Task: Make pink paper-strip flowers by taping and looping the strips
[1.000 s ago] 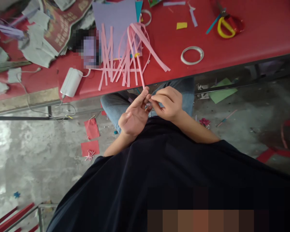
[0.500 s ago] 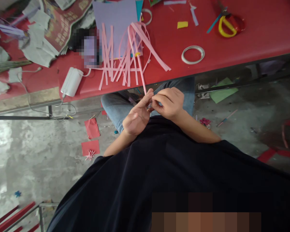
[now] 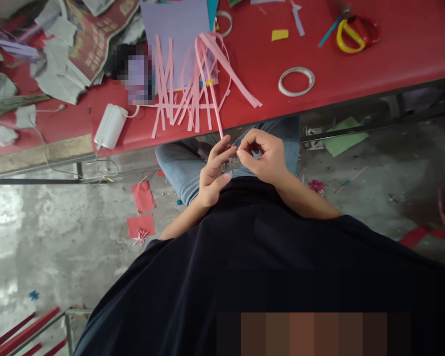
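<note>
A long pink paper strip (image 3: 216, 111) runs from a pile of pink strips (image 3: 196, 99) on the red table down to the fingertips of my left hand (image 3: 215, 170). That hand's fingers are stretched out and its thumb stands apart. The strip disappears behind them, and I cannot tell how its end lies. My right hand (image 3: 265, 154) is closed in a pinch, thumb against forefinger, touching the left fingertips. What it pinches is too small to make out. Both hands are over my lap, just off the table edge.
Purple paper sheets (image 3: 176, 20) lie under the strips. To the right are a roll of tape (image 3: 296, 81), a yellow paper piece (image 3: 280, 34) and scissors (image 3: 350, 37). A white power bank (image 3: 111, 126) with a cable and crumpled newspaper (image 3: 96, 39) are on the left. Red papers (image 3: 143, 195) lie on the floor.
My left hand has turned, its fingers now spread with the thumb swung toward my body. My right hand has tightened its pinch at the left fingertips. The strips on the table stay put.
</note>
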Demonstrator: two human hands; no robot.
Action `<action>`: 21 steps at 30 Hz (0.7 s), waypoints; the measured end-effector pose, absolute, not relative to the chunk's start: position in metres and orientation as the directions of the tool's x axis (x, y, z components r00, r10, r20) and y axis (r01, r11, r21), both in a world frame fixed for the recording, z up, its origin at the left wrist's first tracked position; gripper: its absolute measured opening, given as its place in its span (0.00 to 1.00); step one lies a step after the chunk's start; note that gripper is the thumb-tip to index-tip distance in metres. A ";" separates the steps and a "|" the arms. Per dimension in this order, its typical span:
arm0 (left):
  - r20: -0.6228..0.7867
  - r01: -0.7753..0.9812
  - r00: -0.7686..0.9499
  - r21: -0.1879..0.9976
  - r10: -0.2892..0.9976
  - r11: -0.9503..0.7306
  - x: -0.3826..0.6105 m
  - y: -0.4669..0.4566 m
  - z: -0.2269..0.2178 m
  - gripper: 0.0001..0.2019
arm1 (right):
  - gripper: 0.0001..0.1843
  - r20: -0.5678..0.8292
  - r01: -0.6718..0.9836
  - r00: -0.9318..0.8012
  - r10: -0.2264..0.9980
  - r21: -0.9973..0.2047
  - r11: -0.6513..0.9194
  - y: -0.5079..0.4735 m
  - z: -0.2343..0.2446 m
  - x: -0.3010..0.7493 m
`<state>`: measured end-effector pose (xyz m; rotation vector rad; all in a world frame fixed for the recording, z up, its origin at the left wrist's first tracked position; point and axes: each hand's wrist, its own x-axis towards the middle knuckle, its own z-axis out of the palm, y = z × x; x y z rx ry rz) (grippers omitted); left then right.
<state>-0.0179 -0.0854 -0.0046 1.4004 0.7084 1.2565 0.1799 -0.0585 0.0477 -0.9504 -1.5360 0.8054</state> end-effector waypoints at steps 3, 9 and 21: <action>0.350 -0.167 0.247 0.934 0.904 -0.317 -0.018 -0.087 -0.002 0.33 | 0.07 0.306 0.044 -0.120 0.945 -0.949 0.313 -0.057 0.046 0.182; 0.396 -0.063 0.210 0.918 0.894 -0.391 -0.019 -0.088 -0.002 0.21 | 0.30 0.094 -0.298 -0.410 0.907 -0.954 -0.036 -0.042 0.032 0.187; 0.104 -0.357 0.036 0.930 0.994 -0.084 -0.021 -0.084 -0.012 0.21 | 0.13 0.052 0.024 -0.276 0.960 -0.998 0.060 -0.005 0.014 0.186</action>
